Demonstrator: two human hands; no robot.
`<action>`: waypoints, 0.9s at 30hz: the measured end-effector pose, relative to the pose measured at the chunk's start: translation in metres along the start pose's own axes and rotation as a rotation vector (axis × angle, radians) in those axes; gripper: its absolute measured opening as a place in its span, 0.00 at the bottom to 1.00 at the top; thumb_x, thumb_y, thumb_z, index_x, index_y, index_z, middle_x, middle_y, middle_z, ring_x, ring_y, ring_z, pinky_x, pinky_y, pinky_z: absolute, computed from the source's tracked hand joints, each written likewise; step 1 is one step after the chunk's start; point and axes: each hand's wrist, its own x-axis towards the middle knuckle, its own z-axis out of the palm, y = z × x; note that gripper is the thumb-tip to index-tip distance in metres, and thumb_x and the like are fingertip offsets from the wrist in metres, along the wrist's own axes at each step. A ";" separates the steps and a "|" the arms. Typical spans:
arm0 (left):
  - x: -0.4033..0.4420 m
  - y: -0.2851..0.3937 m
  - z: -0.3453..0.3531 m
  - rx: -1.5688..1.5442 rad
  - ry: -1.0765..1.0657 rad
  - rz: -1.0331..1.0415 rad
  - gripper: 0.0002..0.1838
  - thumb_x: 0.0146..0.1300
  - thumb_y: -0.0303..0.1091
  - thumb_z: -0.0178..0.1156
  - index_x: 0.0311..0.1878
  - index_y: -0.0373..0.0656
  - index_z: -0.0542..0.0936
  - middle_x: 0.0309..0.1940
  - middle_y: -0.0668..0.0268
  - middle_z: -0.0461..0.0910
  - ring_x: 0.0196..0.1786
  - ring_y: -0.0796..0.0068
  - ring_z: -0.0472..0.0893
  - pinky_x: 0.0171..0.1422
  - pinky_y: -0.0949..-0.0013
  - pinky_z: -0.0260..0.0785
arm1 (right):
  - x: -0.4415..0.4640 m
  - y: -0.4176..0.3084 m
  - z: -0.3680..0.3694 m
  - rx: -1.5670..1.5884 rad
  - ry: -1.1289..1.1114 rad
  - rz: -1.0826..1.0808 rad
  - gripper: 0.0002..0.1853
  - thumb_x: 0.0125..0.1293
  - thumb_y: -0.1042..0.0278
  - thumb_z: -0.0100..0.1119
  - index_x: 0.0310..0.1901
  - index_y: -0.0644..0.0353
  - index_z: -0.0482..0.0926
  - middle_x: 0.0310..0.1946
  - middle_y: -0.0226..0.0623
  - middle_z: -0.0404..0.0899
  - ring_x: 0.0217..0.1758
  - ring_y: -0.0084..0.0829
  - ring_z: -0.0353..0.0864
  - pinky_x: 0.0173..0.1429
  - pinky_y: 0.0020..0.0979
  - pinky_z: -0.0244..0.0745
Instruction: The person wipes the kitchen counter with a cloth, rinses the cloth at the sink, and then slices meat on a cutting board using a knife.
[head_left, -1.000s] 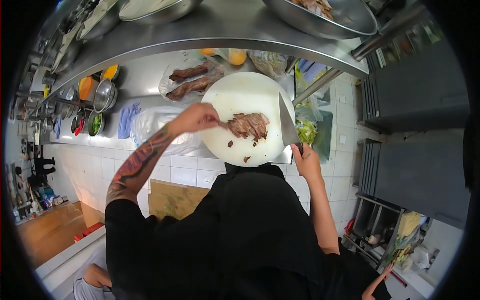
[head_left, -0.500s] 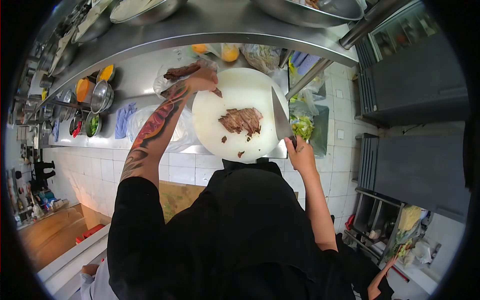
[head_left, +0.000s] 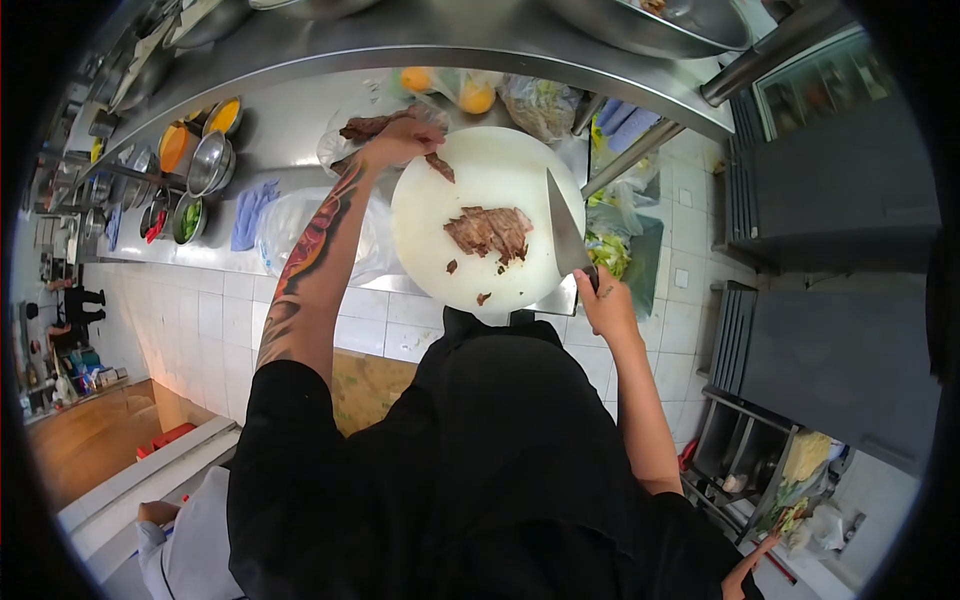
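My left hand [head_left: 405, 142] is closed at the upper left of a round white cutting board [head_left: 425, 240]. It grips a strip of cooked meat [head_left: 440, 168], which hangs over the board's edge. Beneath and behind that hand is a clear plastic bag with larger dark pieces of meat [head_left: 368, 127]. Sliced meat [head_left: 490, 234] lies in a pile mid-board, with a few crumbs near it. My right hand [head_left: 608, 303] holds a kitchen knife [head_left: 566, 228] by its handle; its broad blade rests along the board's right side, tip pointing away from me.
A steel shelf [head_left: 420, 55] crosses above the counter. Metal bowls [head_left: 210, 163] and a blue cloth [head_left: 252, 212] stand left. Oranges [head_left: 476, 97] in plastic lie behind the board, and a bin with greens [head_left: 608, 255] is at right. Another person's arm [head_left: 750, 568] shows lower right.
My left hand has shifted slightly up, and more of the meat strip shows below its fingers. The knife stays at the board's right side; the whole view has shifted a little.
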 end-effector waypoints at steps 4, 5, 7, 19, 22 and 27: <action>-0.016 0.003 0.003 -0.033 0.004 -0.013 0.18 0.68 0.27 0.67 0.61 0.42 0.87 0.53 0.62 0.89 0.55 0.69 0.85 0.63 0.66 0.76 | -0.003 -0.010 -0.007 0.033 -0.048 0.027 0.23 0.79 0.46 0.58 0.41 0.63 0.79 0.18 0.44 0.80 0.15 0.43 0.79 0.28 0.45 0.76; -0.021 0.006 0.003 0.081 0.050 0.100 0.19 0.67 0.26 0.66 0.61 0.44 0.87 0.53 0.61 0.89 0.56 0.64 0.86 0.65 0.63 0.77 | 0.000 -0.006 -0.005 0.029 -0.040 0.009 0.23 0.79 0.46 0.57 0.41 0.63 0.79 0.17 0.43 0.79 0.13 0.40 0.78 0.26 0.43 0.75; -0.032 0.021 0.004 0.197 0.092 0.215 0.20 0.66 0.26 0.65 0.62 0.46 0.87 0.53 0.59 0.88 0.57 0.60 0.86 0.66 0.59 0.77 | 0.000 -0.006 -0.005 0.028 -0.032 -0.007 0.23 0.79 0.46 0.57 0.41 0.62 0.79 0.17 0.41 0.79 0.11 0.36 0.76 0.23 0.41 0.73; -0.199 0.103 0.140 0.206 0.248 0.051 0.12 0.63 0.35 0.75 0.46 0.43 0.84 0.40 0.60 0.81 0.47 0.56 0.84 0.50 0.55 0.78 | -0.001 0.004 0.006 -0.014 0.013 -0.022 0.25 0.78 0.44 0.58 0.41 0.65 0.79 0.30 0.58 0.85 0.39 0.62 0.85 0.46 0.56 0.77; -0.195 0.101 0.164 0.278 0.384 0.117 0.10 0.64 0.30 0.73 0.46 0.42 0.84 0.37 0.60 0.81 0.45 0.56 0.84 0.47 0.57 0.78 | 0.000 -0.002 0.001 -0.042 -0.023 -0.002 0.26 0.78 0.44 0.57 0.41 0.65 0.78 0.32 0.60 0.85 0.40 0.63 0.85 0.46 0.57 0.77; -0.204 0.108 0.179 0.068 0.279 0.091 0.13 0.63 0.29 0.73 0.49 0.41 0.84 0.42 0.58 0.82 0.50 0.51 0.83 0.54 0.55 0.77 | 0.007 -0.002 -0.002 -0.138 -0.039 -0.007 0.26 0.78 0.43 0.57 0.41 0.65 0.78 0.30 0.59 0.85 0.40 0.63 0.86 0.46 0.56 0.77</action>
